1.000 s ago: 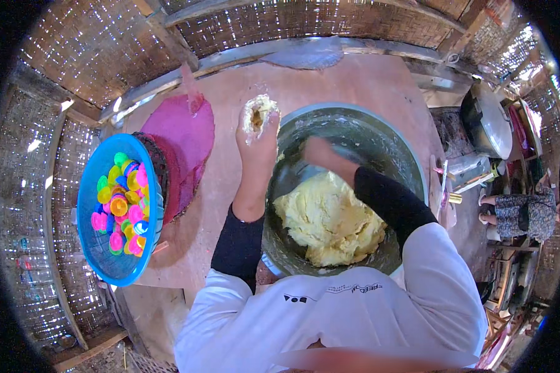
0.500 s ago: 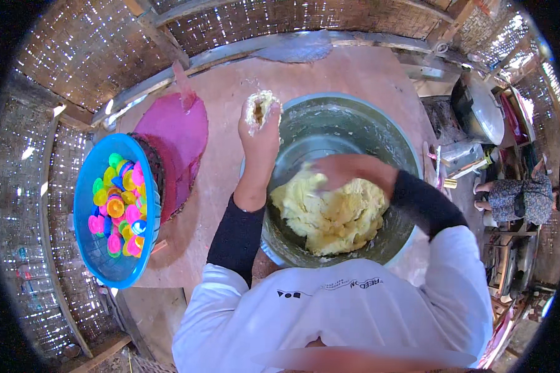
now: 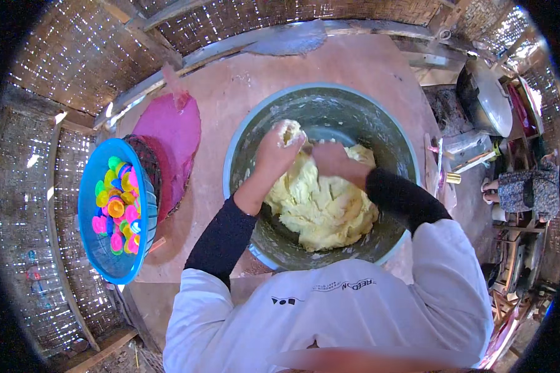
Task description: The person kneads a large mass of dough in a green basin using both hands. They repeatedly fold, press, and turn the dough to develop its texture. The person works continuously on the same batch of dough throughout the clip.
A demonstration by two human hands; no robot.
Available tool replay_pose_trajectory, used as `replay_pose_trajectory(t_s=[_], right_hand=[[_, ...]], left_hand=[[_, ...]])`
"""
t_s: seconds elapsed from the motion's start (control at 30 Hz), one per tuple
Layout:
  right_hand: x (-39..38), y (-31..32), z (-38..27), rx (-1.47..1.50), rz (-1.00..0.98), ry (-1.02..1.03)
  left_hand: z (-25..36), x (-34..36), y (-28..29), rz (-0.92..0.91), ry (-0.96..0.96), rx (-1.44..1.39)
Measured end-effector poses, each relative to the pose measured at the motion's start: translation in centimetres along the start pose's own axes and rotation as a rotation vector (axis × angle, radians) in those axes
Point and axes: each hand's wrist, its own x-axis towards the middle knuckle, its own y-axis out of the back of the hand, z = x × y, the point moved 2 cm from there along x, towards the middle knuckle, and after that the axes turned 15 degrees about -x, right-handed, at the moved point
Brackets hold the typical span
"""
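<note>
Nearest the worker's body, a large round basin stands on the worktop, close to its near edge. The mass of pale yellow dough lies inside on the basin floor, its surface lumpy and folded; smears mark the wall.

The right hand is at the far part of the dough; its fingers are blurred, and whether they are spread or pressed together cannot be told. Just beside it, the left hand is above the basin, fingers curled in a loop and coated with dough around the opening; whether they close fully cannot be told.

At the worktop's near left corner, a tilted blue basket contains multicoloured small plastic pieces. Beyond it, a pink sheet lies along the left edge. A greyish sheet is at the far edge.
</note>
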Motion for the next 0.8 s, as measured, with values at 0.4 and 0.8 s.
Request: replay_pose_trajectory(t_s=[0.4,0.8], right_hand=[[-5.8,-2.4,-0.3,0.022,0.344,0.224],[-11.3,3.5,5.4,0.585,0.528,0.151]], left_hand=[[-6.8,1.3,-2.4,-0.115,0.226,0.459],[-2.3,-10.2,-8.8,-0.426,0.554,0.578]])
